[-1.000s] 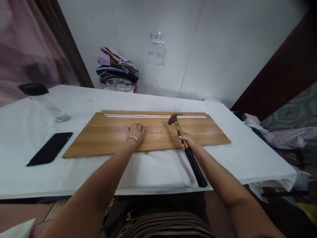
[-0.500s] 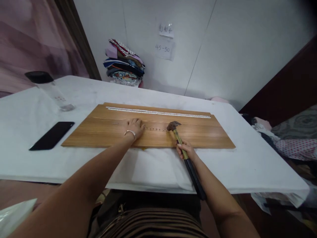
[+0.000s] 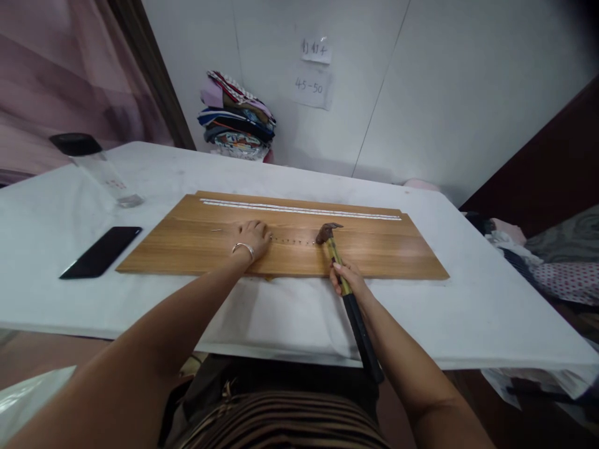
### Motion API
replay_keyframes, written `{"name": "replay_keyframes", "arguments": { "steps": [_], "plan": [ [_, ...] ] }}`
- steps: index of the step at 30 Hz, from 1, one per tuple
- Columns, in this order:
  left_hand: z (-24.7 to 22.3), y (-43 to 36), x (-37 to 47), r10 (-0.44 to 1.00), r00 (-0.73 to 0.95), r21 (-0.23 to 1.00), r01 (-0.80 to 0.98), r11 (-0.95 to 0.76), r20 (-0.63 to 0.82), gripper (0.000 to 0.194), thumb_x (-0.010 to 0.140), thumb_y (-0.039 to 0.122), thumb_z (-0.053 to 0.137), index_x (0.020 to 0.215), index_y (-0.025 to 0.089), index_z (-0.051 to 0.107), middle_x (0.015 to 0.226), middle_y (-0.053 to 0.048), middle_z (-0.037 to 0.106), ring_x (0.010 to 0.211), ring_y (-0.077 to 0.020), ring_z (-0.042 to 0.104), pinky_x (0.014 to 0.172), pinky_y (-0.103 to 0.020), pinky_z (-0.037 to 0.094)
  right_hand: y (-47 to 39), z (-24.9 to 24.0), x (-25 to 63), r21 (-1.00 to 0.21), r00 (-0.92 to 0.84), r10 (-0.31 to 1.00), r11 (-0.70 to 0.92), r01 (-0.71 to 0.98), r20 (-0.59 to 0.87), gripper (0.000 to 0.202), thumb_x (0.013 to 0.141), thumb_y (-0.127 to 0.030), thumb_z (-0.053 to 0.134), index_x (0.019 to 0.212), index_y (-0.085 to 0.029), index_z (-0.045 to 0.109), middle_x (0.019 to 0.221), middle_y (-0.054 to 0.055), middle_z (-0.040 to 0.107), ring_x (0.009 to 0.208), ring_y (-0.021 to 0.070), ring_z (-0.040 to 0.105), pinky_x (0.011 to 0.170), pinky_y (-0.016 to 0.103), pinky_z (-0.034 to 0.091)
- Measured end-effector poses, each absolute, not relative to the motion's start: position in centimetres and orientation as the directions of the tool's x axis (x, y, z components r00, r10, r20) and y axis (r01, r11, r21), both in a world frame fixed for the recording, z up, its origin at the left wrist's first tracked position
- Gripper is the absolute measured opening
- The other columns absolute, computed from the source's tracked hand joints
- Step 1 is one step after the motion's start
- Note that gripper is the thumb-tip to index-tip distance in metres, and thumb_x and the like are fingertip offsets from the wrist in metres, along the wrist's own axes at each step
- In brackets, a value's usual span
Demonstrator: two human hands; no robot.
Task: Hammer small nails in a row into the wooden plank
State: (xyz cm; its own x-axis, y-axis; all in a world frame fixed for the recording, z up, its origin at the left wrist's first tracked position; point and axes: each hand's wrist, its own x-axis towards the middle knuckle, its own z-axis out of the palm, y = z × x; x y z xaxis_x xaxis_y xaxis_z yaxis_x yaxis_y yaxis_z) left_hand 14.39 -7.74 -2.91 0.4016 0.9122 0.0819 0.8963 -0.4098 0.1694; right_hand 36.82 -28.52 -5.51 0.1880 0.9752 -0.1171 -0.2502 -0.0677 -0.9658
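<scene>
A wooden board [image 3: 187, 249] lies across the white table. Several nails [image 3: 300, 242] stand in a row along its middle, between my two hands. My left hand [image 3: 254, 237], with a bracelet at the wrist, rests palm down on the board by the row's left end, fingers apart. My right hand [image 3: 347, 278] grips the hammer [image 3: 352, 305] by the yellow part of its handle. The hammer's rusty claw head is low over the board at the row's right end; whether it touches a nail cannot be told. A loose nail [image 3: 216, 230] lies left of my left hand.
Two white measuring strips [image 3: 299, 211] run along the board's far side. Left of the board are a black phone [image 3: 100, 252] and a clear bottle with a black lid [image 3: 105, 174]. Folded clothes [image 3: 238, 118] are stacked against the wall at the back.
The view has shifted slightly. My right hand and the hammer stay near the same nail at the row's right end; my left hand keeps its place on the board.
</scene>
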Motion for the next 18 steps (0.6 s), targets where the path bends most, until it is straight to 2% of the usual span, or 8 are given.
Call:
{"name": "replay_keyframes", "arguments": {
  "steps": [7,18],
  "plan": [
    [-2.81,-7.91,14.49,0.914,0.399,0.168,0.898,-0.406,0.076,0.043,0.098,0.034,0.035,0.126,0.023,0.064,0.146,-0.012,0.058,0.138,-0.0299,0.047,0.112,-0.048,0.035,-28.16,-5.67,37.0,-0.967,0.211,0.971,-0.06,-0.249,-0.115,0.045,0.071,-0.058,0.074,0.086,-0.022,0.052,0.048,-0.009,0.054,0.029,0.0072,0.042,0.029,0.018,0.029],
    [-2.78,-8.03,14.57,0.914,0.398,0.173,0.897,-0.407,0.082,0.043,0.098,0.034,0.035,0.127,0.024,0.065,0.147,-0.012,0.058,0.139,-0.0288,0.046,0.113,-0.049,0.033,-28.33,-5.61,36.71,-0.969,0.197,0.974,-0.064,-0.24,-0.113,0.043,0.074,-0.056,0.072,0.088,-0.022,0.051,0.049,-0.011,0.053,0.03,0.0066,0.041,0.03,0.017,0.028]
  ]
}}
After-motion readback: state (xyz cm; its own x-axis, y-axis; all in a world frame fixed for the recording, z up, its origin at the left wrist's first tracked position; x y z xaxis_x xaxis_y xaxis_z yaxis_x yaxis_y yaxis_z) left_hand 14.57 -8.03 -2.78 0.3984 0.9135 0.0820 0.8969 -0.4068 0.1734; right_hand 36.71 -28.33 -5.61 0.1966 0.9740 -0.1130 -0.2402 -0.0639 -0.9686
